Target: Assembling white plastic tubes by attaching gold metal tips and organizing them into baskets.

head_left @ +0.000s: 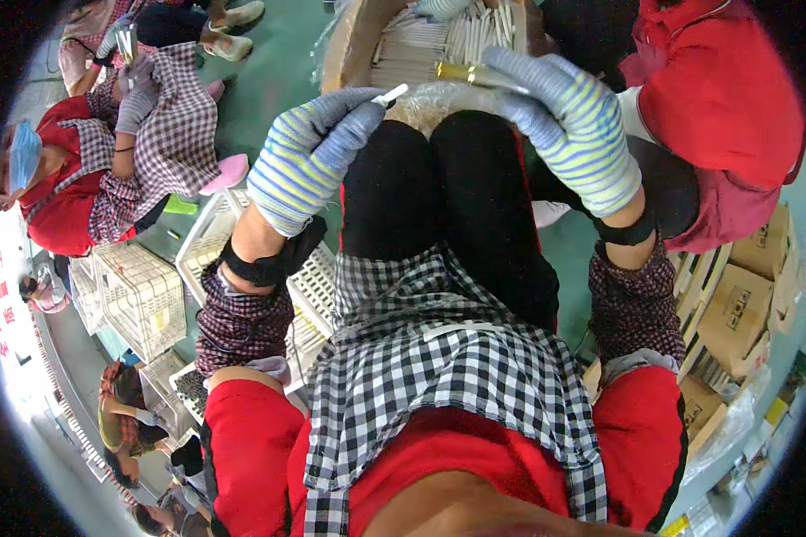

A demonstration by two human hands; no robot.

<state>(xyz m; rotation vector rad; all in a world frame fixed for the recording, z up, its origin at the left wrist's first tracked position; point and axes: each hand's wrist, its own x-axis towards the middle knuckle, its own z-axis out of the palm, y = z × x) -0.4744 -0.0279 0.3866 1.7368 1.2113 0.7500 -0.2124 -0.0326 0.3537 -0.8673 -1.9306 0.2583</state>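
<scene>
brown cardboard boxes stacked at the right, an open carton up top, a white sign with red marks at the left.

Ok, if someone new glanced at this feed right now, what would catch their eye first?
Probably the two striped gloves over the knees: the left hand pinches a small white stick, and the right hand holds a gold tube. Just beyond them is a cardboard box full of white sticks. A checked apron over red clothing fills the lower middle.
</scene>
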